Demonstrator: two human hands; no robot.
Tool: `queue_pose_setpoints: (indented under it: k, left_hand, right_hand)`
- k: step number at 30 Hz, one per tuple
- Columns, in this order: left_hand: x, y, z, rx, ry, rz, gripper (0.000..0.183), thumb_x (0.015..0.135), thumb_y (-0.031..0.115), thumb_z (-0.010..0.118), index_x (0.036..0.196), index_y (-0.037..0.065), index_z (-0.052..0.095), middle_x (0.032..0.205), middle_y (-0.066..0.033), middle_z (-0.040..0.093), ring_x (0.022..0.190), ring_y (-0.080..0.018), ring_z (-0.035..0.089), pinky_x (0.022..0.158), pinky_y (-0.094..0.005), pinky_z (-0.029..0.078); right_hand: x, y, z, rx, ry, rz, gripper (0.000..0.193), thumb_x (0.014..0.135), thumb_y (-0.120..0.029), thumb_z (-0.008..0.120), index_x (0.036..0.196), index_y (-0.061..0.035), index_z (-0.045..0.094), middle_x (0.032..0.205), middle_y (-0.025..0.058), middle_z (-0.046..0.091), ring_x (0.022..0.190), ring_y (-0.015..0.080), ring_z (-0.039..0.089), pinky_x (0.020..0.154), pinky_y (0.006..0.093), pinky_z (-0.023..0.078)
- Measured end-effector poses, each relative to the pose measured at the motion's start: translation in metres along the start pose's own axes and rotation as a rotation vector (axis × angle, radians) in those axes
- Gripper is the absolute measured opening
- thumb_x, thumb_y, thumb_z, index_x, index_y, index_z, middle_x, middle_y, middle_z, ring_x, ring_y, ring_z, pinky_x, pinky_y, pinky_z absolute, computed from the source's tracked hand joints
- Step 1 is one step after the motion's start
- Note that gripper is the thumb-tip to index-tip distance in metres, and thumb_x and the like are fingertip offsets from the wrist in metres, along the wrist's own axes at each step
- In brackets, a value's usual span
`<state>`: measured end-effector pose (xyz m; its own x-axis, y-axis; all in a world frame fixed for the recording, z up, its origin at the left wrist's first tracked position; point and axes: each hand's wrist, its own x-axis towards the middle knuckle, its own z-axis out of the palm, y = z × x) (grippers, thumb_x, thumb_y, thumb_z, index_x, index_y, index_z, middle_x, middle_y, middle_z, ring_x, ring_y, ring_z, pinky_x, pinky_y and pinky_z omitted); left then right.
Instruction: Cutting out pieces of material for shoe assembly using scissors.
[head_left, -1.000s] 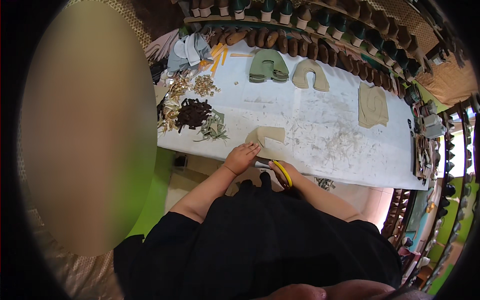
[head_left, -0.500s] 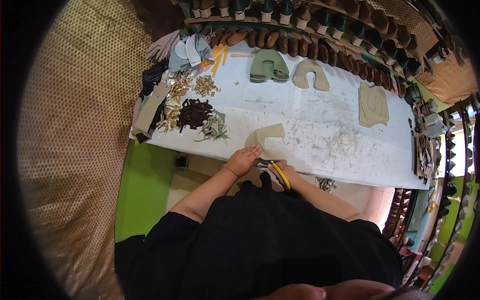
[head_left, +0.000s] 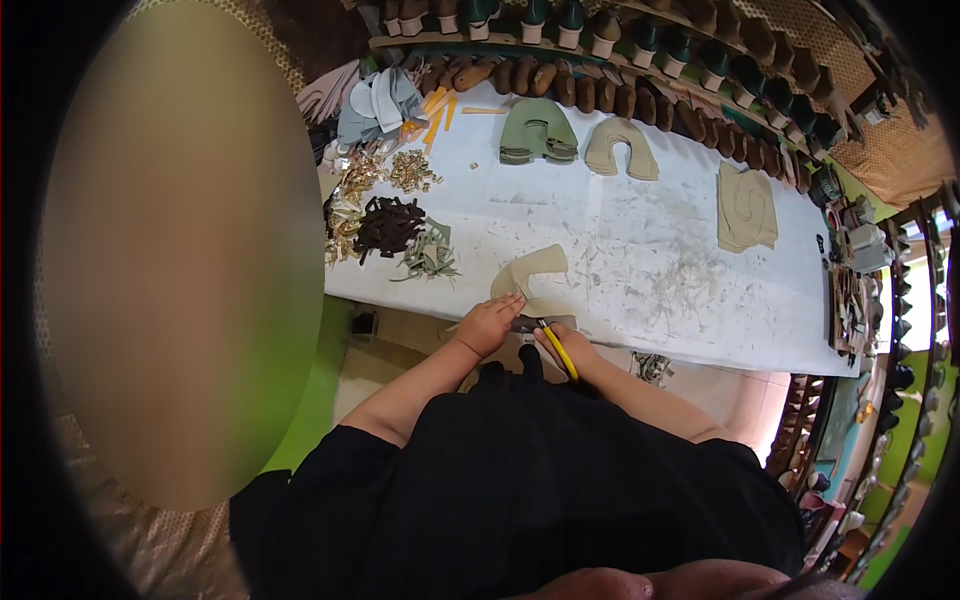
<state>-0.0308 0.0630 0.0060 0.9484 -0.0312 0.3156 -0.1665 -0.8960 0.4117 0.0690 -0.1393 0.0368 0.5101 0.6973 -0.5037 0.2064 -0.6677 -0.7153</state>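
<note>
A beige U-shaped shoe-upper piece (head_left: 540, 262) lies at the table's near edge. My left hand (head_left: 490, 322) rests on its lower left part, fingers lying flat across it. In my right hand (head_left: 566, 342) is a yellow utility knife (head_left: 557, 352), its handle pointing back toward me and its tip up at the near edge of the piece. A dark brown flat strip or pad (head_left: 526, 324) shows between the two hands at the table edge; how it lies against the beige piece is hard to tell.
Across the white table (head_left: 620, 240) stand stacked green pieces (head_left: 538, 130), beige pieces (head_left: 620, 150) and another beige stack (head_left: 746, 207). Dark strips (head_left: 390, 225), green scraps (head_left: 430, 255) and gold buckles (head_left: 412, 172) lie left. Shoe lasts (head_left: 545, 78) line the back. A blurred oval hides the far left.
The knife and right hand have shifted slightly, and more of the dark strip shows between my hands. A blurred oval now covers the left side of the view.
</note>
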Motion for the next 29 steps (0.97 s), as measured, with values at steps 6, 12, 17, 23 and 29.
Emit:
queue_pose_setpoints:
  k: [6,12,17,23,29]
  left_hand:
    - [0.0,0.008,0.003,-0.019,0.054,-0.079,0.035,0.085,0.005,0.058,0.119,0.004,0.064,0.116,-0.0132,0.068,0.106,-0.0281,0.066,0.09,-0.0368,0.054]
    - [0.0,0.013,0.006,-0.046,0.045,-0.099,0.036,0.084,0.005,0.058,0.12,0.004,0.063,0.116,-0.014,0.068,0.106,-0.0289,0.066,0.089,-0.0376,0.054]
    - [0.0,0.015,0.005,-0.044,0.01,-0.114,0.043,0.081,0.001,0.06,0.125,0.003,0.061,0.119,-0.0139,0.067,0.107,-0.0283,0.065,0.09,-0.0375,0.054]
    - [0.007,0.026,0.002,-0.093,0.003,-0.221,0.043,0.081,0.003,0.061,0.124,0.007,0.062,0.117,-0.0114,0.068,0.102,-0.0287,0.067,0.085,-0.0375,0.055]
    - [0.009,0.026,0.003,-0.099,0.032,-0.253,0.041,0.082,0.005,0.064,0.123,0.009,0.063,0.112,-0.0108,0.069,0.096,-0.0285,0.068,0.082,-0.0368,0.056]
  right_hand:
    - [0.0,0.007,0.01,0.014,0.046,-0.036,0.064,0.095,-0.062,0.048,0.103,0.0008,0.059,0.086,0.028,0.065,0.09,0.0464,0.064,0.079,0.0482,0.05]
    - [-0.001,0.006,0.008,0.066,0.053,-0.06,0.062,0.095,-0.061,0.048,0.102,0.0001,0.058,0.09,0.0292,0.065,0.093,0.0477,0.063,0.08,0.0489,0.05]
    - [0.001,0.005,0.008,0.039,0.05,-0.04,0.062,0.095,-0.061,0.047,0.101,-0.0002,0.058,0.09,0.0292,0.065,0.092,0.047,0.063,0.08,0.0487,0.05]
    - [-0.004,-0.004,0.006,0.047,0.047,0.011,0.062,0.095,-0.061,0.046,0.101,-0.001,0.058,0.084,0.0287,0.065,0.088,0.0466,0.064,0.078,0.0484,0.05]
    - [0.001,0.0,0.004,0.055,0.033,0.002,0.064,0.093,-0.064,0.048,0.107,-0.0023,0.058,0.086,0.028,0.066,0.09,0.0432,0.066,0.082,0.046,0.05]
